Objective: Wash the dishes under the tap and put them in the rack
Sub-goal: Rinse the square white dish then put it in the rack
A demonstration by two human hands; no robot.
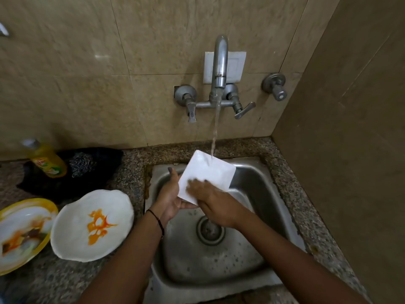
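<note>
Head view: square white plate (208, 174) tilted over the steel sink (258, 178), far corner under the stream of water (215, 132) from the wall tap (219, 62). Left hand (171, 200) cupped beneath the plate's left and near edge, fingers underneath, thumb up along the side, dark thread at the wrist. Right hand (210, 202) laid flat on the upper face near the lower corner, fingers spread and blurred, perhaps mid-rub. Both hands touching the plate above the drain (210, 229).

On the speckled worktop (291, 194), left of the sink: round white plate (92, 224) smeared with orange sauce, just beside a yellow-rimmed plate (24, 233) with food scraps, rims close or overlapping. Further back, yellow soap bottle (47, 161) lying against a dark cloth (96, 163) with a scrubber (82, 164) on it. Beige tiled wall behind; white switch plate (235, 66) behind the tap.
</note>
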